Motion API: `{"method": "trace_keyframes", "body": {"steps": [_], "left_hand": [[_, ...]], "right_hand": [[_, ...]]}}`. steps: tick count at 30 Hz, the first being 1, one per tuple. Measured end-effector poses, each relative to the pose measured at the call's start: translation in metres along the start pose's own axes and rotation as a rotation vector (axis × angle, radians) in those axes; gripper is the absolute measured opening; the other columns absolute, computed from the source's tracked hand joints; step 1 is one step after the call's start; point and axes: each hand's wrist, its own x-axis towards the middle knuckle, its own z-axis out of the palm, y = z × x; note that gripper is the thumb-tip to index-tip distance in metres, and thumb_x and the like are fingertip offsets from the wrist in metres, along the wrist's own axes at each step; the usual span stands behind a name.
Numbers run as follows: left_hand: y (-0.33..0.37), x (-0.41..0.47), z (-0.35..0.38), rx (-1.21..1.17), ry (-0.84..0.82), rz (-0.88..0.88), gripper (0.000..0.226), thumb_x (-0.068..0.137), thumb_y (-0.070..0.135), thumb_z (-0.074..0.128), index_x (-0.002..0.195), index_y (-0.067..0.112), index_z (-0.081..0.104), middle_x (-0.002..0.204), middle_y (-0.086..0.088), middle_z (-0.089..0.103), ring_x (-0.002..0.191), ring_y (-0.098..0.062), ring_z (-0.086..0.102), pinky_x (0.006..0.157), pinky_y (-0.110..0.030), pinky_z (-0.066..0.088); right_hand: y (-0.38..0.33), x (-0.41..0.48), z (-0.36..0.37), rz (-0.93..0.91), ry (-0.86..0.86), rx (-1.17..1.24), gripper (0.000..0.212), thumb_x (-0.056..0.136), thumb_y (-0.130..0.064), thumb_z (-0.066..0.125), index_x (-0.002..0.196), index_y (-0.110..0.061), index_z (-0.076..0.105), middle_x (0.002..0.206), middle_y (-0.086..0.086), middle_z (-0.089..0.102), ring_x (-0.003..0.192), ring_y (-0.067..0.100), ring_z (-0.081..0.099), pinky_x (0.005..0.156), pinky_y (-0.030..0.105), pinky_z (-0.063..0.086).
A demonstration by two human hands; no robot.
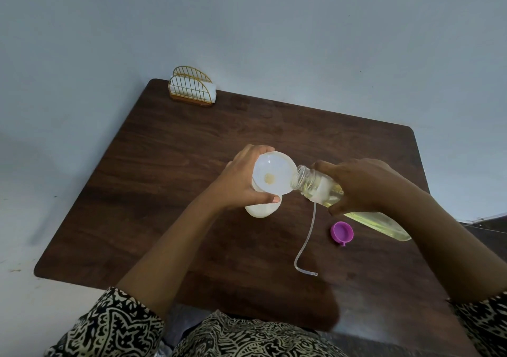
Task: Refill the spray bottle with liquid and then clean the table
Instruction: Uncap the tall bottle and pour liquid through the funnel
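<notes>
My left hand (241,181) grips a white funnel (273,174) seated on a white spray bottle (262,209) that stands on the dark wooden table (170,181). A little yellowish liquid sits in the funnel's centre. My right hand (359,185) holds a clear bottle (315,186) of pale yellow liquid, tilted nearly level, its open mouth at the funnel's right rim. A clear dip tube (306,242) curls across the table below the bottle; the spray head it belongs to is hidden. A purple cap (341,231) lies upside down beside it.
A gold wire napkin holder (192,87) with white napkins stands at the table's far left corner, against the pale wall. Patterned black-and-white sleeves and clothing fill the bottom of the view.
</notes>
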Motion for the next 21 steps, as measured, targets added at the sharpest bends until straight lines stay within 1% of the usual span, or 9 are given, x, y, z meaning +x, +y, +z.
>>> {"method": "trace_keyframes", "body": {"steps": [4,6,8,14,18,21], "left_hand": [[-0.001,0.0004,-0.0001,0.0,0.004,0.01,0.09,0.063,0.037,0.085,0.136,0.029,0.034,0.131,0.011,0.037,0.116,-0.007,0.037,0.097,-0.048,0.047],[-0.0007,0.0007,-0.0002,0.001,0.004,0.013,0.09,0.063,0.035,0.085,0.136,0.028,0.034,0.132,0.009,0.038,0.116,-0.007,0.037,0.097,-0.047,0.047],[-0.0007,0.0005,-0.0002,0.003,0.002,0.016,0.091,0.061,0.039,0.083,0.136,0.028,0.034,0.133,0.009,0.038,0.116,-0.007,0.037,0.097,-0.048,0.047],[0.0003,0.0001,-0.0005,0.0,0.003,0.009,0.092,0.057,0.046,0.078,0.137,0.029,0.034,0.134,0.008,0.038,0.117,-0.008,0.037,0.097,-0.05,0.047],[-0.0006,0.0002,-0.0007,-0.008,-0.002,0.01,0.09,0.061,0.039,0.083,0.137,0.028,0.034,0.133,0.008,0.038,0.117,-0.008,0.038,0.096,-0.049,0.047],[-0.0008,-0.0001,-0.0005,-0.005,-0.002,0.014,0.091,0.06,0.041,0.082,0.136,0.029,0.034,0.128,0.014,0.036,0.117,-0.008,0.038,0.096,-0.05,0.047]], "right_hand": [[-0.0002,-0.0004,-0.0012,0.002,-0.004,-0.01,0.077,0.073,-0.051,0.069,0.136,-0.036,0.028,0.107,-0.009,0.065,0.075,0.01,0.05,0.055,0.021,0.034],[-0.0003,-0.0002,-0.0012,0.004,-0.003,-0.009,0.078,0.073,-0.051,0.069,0.137,-0.037,0.027,0.108,-0.008,0.065,0.076,0.01,0.049,0.057,0.021,0.035],[-0.0005,-0.0002,-0.0013,0.005,-0.003,-0.005,0.08,0.073,-0.052,0.07,0.138,-0.036,0.026,0.109,-0.008,0.064,0.077,0.01,0.05,0.06,0.021,0.038],[-0.0006,-0.0002,-0.0011,0.011,-0.005,-0.006,0.081,0.072,-0.053,0.07,0.138,-0.037,0.026,0.107,-0.009,0.065,0.076,0.01,0.051,0.06,0.022,0.04],[-0.0013,0.0,-0.0029,0.009,-0.005,-0.011,0.079,0.073,-0.052,0.07,0.137,-0.036,0.027,0.108,-0.008,0.065,0.075,0.01,0.048,0.055,0.02,0.034],[-0.0021,-0.0006,-0.004,0.007,-0.007,-0.011,0.077,0.073,-0.05,0.07,0.137,-0.036,0.028,0.107,-0.009,0.064,0.074,0.01,0.047,0.05,0.017,0.027]]}}
